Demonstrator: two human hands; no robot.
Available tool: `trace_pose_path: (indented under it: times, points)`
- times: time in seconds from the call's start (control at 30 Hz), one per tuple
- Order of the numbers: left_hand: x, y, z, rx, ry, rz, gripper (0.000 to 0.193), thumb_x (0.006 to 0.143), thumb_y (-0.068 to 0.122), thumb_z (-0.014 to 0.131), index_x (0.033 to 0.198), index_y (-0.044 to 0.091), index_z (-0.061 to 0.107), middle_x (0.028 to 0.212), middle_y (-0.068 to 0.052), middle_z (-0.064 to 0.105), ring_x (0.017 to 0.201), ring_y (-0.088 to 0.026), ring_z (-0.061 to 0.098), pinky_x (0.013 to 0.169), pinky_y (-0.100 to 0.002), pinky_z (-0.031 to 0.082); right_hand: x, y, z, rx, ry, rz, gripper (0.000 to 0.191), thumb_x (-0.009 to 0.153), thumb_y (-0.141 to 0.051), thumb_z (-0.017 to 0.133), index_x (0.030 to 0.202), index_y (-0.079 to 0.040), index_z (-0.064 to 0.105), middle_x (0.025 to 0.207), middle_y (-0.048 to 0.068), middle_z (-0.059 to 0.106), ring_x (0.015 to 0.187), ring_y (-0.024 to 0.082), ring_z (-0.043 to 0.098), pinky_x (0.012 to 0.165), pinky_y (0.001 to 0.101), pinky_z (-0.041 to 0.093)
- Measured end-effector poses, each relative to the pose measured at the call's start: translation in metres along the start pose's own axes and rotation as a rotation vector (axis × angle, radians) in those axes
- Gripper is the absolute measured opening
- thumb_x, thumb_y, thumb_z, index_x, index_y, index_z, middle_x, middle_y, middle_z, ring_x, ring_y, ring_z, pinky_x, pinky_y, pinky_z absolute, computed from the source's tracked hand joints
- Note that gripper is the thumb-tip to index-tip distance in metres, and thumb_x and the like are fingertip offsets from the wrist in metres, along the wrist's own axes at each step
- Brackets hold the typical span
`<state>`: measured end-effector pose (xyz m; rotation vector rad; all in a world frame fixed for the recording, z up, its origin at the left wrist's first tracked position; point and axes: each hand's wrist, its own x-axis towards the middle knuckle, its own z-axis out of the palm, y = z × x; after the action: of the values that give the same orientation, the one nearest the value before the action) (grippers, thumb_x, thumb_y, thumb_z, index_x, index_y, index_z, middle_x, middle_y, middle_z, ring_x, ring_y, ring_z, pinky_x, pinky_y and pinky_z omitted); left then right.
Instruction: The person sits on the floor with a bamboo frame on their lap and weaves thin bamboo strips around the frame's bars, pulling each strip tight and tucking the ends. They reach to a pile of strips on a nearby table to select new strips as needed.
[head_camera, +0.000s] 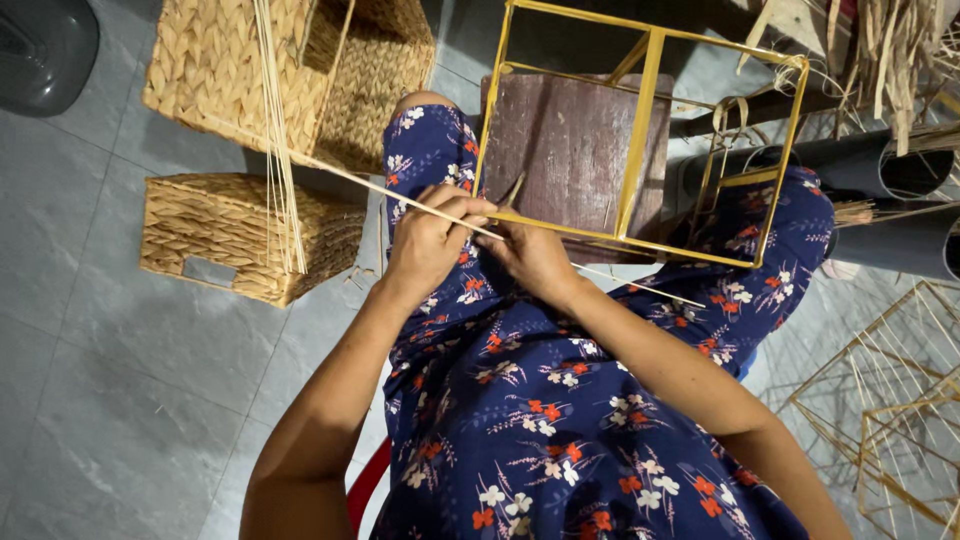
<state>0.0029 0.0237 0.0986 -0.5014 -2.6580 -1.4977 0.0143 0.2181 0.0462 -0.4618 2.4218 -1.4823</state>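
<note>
On the grey tiled floor (120, 330) to the person's left stand two woven baskets, a larger one (215, 70) further off and a smaller one (235, 235) with a cut-out handle nearer by. A bundle of thin pale reeds (278, 150) hangs down in front of both baskets. To the right lie dark plastic pipes (880, 170), loose dried leaves (890, 50) and more bare wire frames (890, 420). A worn wooden stool (570, 150) sits just beyond the knees, partly enclosed by the frame being worked on.

The left hand (430, 240) is curled closed, pinching a single long reed strip (330, 170) that runs away up to the left, across the baskets. The right hand (535, 255) is also closed, its fingers gripping the near bottom rail of the yellow metal frame (640, 130) where the strip meets it.

The frame is a box-shaped skeleton of thin gold-coloured bars, tilted and resting across the person's lap, over a blue floral dress (540, 420). Its bars are bare, with no weaving visible on them.
</note>
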Motion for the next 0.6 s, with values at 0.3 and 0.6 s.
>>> trace_pose_path:
  times: [0.3,0.6]
  points:
    - [0.002,-0.012,-0.005,-0.102,-0.157,-0.071,0.024,0.098,0.005,0.065,0.119,0.007,0.074,0.099,-0.01,0.071,0.095,-0.027,0.068,0.085,-0.039,0.056,-0.002,-0.005,0.003,0.001,0.057,-0.016,0.021,0.095,-0.015,0.073,0.111,-0.002,0.071,0.102,0.016,0.072,0.088,0.028,0.07,0.078,0.0358,0.055]
    - [-0.001,-0.008,-0.01,-0.292,-0.128,-0.123,0.014,0.102,0.003,0.061,0.113,0.004,0.068,0.107,-0.009,0.075,0.1,-0.02,0.075,0.088,-0.032,0.059,-0.026,-0.029,-0.044,0.533,-0.149,0.401,0.022,0.103,-0.023,0.066,0.095,-0.006,0.077,0.08,-0.001,0.071,0.07,0.005,0.057,0.065,0.0234,0.047]
